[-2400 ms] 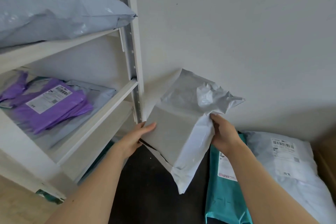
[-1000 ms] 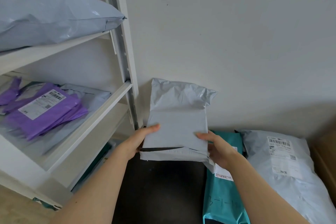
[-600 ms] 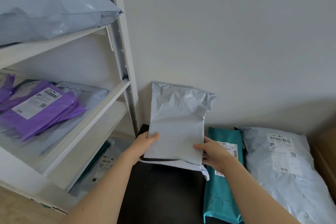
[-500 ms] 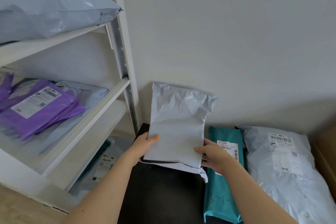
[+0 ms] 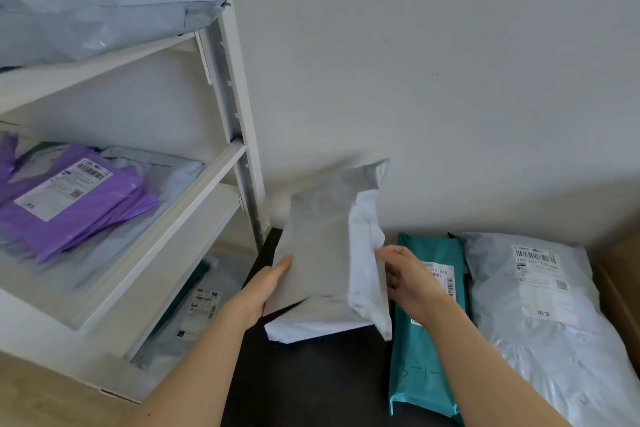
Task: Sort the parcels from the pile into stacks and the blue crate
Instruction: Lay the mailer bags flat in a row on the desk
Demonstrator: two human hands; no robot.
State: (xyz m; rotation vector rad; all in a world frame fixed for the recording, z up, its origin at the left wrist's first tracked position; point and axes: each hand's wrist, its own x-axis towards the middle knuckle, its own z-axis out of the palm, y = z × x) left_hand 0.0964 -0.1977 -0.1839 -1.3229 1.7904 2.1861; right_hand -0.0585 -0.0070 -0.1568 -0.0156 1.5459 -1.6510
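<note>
Left hand (image 5: 266, 288) grips the grey parcel (image 5: 318, 246) by its left edge, thumb on top, holding it tilted low over the black surface (image 5: 311, 388) by the wall (image 5: 450, 80), right beside the teal parcel (image 5: 426, 357). Right hand (image 5: 408, 277) is at the loose white flap (image 5: 363, 253), can't tell if it's pinching or just touching. Bag looks slick and floppy, so if that flap slips it could sag and land crooked, half on the teal one.
</note>
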